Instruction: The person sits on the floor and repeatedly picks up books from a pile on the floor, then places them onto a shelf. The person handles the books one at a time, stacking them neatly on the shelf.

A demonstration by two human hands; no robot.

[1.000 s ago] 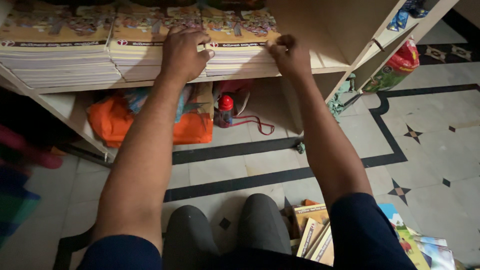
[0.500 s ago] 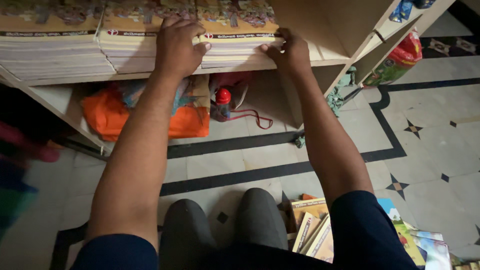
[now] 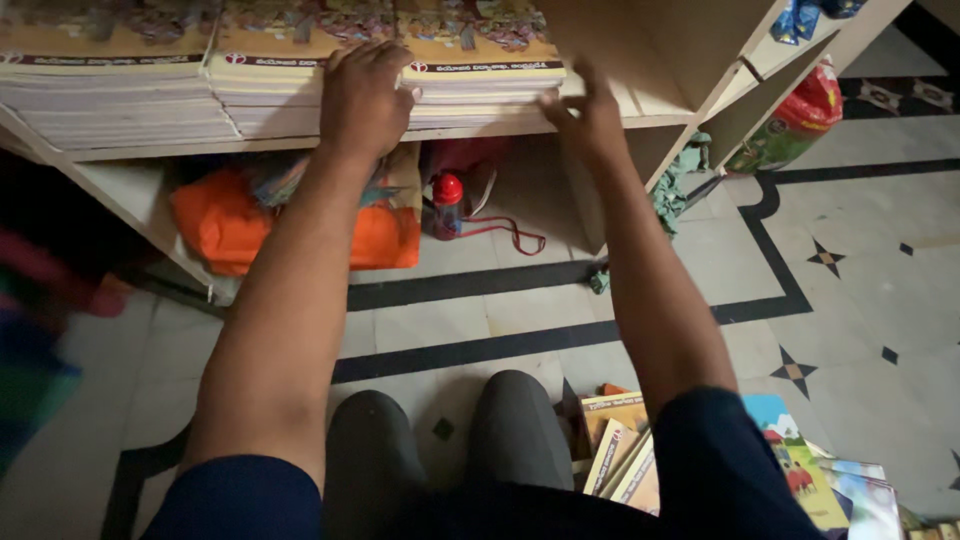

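Three stacks of thin yellow-covered books lie side by side on a pale wooden shelf (image 3: pixel 640 105). My left hand (image 3: pixel 362 98) rests flat over the front edge where the middle stack (image 3: pixel 265 75) meets the right stack (image 3: pixel 480 75), fingers curled onto the covers. My right hand (image 3: pixel 585 115) is just off the right stack's front right corner, fingers spread and a little blurred, holding nothing. Both forearms reach up from my dark blue sleeves. The left stack (image 3: pixel 100 85) is untouched.
Under the shelf lie an orange bag (image 3: pixel 225 225) and a red-capped bottle (image 3: pixel 447 205) with a red cord. Loose books (image 3: pixel 620 450) are scattered on the tiled floor by my right knee. A red and green packet (image 3: pixel 800 120) leans by the shelf's right side.
My right hand has come off the right stack's corner and its fingers have spread. The left hand stays pressed on the stacks. The view has shifted slightly.
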